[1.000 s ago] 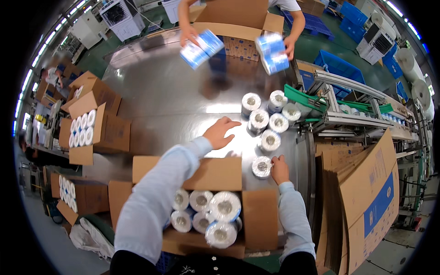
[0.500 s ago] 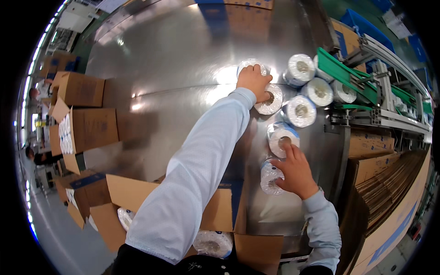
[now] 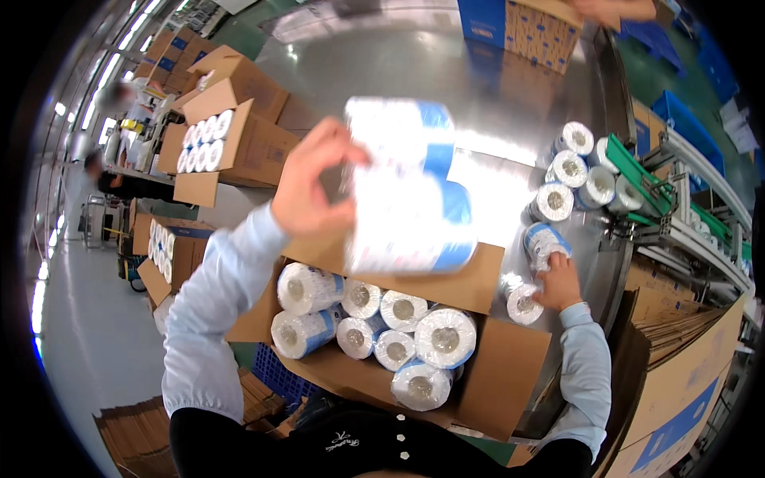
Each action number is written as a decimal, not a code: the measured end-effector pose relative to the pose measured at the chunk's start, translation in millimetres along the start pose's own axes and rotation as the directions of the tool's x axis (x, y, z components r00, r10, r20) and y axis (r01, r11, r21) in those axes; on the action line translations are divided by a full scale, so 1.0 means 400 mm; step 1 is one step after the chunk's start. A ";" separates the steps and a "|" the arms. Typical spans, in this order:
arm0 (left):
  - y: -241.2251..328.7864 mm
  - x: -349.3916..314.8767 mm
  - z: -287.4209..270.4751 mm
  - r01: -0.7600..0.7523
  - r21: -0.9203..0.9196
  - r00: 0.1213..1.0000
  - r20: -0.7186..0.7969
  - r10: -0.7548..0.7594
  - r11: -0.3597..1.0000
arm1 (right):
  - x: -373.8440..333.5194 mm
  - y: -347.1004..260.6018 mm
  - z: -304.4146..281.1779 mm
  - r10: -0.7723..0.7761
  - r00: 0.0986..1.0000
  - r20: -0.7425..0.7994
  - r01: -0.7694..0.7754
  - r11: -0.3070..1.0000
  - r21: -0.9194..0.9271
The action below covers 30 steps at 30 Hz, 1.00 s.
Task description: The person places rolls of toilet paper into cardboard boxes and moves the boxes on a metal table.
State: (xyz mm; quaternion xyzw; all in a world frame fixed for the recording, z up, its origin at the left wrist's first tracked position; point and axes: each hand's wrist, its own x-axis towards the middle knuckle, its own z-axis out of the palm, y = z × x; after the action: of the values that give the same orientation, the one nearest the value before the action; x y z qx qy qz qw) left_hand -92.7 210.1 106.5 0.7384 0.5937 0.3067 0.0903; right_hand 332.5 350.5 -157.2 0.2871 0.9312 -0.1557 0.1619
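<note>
My left fingers (image 3: 327, 143) clamp two wrapped rolls (image 3: 410, 223) over the carton (image 3: 510, 366), best held level; right fingers (image 3: 555, 263) touch another pair (image 3: 544, 241), whether clamped I can't tell.

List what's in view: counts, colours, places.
Open carton: one, brown, bottom centre
Boxed paper rolls: eight, white, inside it
Raised rolls: two, white-blue, centre
Table rolls: about eight, white, right
Metal table: one, silver, centre
Side cartons: several, brown, left
Far carton: one, brown, top
Conveyor: one, silver-green, right
Flattened cartons: many, brown, right
Co-worker's hand: one, bare, upper right
Left hand: one, blue-sleeved, holding raised rolls
Right hand: one, blue-sleeved, touching table rolls
</note>
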 end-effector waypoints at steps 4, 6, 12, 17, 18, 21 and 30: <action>0.156 -0.193 -0.073 -0.210 0.122 0.974 0.110 0.197 0.970 | -0.021 -0.031 0.070 -0.049 0.998 -0.046 0.046 0.997 -0.065; 0.192 -0.319 -0.092 -0.345 0.087 0.885 0.361 0.293 0.935 | -0.025 -0.039 0.085 -0.067 0.996 -0.052 0.062 0.993 -0.098; 0.200 -0.430 -0.047 -0.498 0.120 0.656 0.700 0.283 0.859 | 0.009 -0.032 0.024 -0.012 0.976 -0.216 -0.003 0.998 -0.070; 0.172 -0.459 0.010 -0.306 0.129 0.664 0.739 0.114 0.943 | 0.061 -0.033 0.024 -0.039 0.977 -0.211 0.019 0.995 -0.094; 0.160 -0.460 0.027 -0.299 0.150 0.667 0.739 0.093 0.942 | 0.072 -0.028 0.020 -0.033 0.969 -0.246 0.018 0.998 -0.064; 0.120 -0.482 0.090 -0.335 0.149 0.668 0.734 0.123 0.930 | 0.081 0.011 0.028 -0.008 0.944 -0.329 0.016 1.000 0.020; 0.069 -0.528 0.131 -0.384 0.066 0.754 0.598 0.272 0.921 | -0.006 -0.026 0.088 -0.242 0.966 -0.095 0.240 0.970 -0.032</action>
State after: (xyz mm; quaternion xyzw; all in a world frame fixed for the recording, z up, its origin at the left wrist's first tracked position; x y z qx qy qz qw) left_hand -63.0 17.7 5.5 0.8940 0.4245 0.0229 0.1416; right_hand 335.8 327.8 -185.9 0.1776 0.9675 -0.1505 0.0987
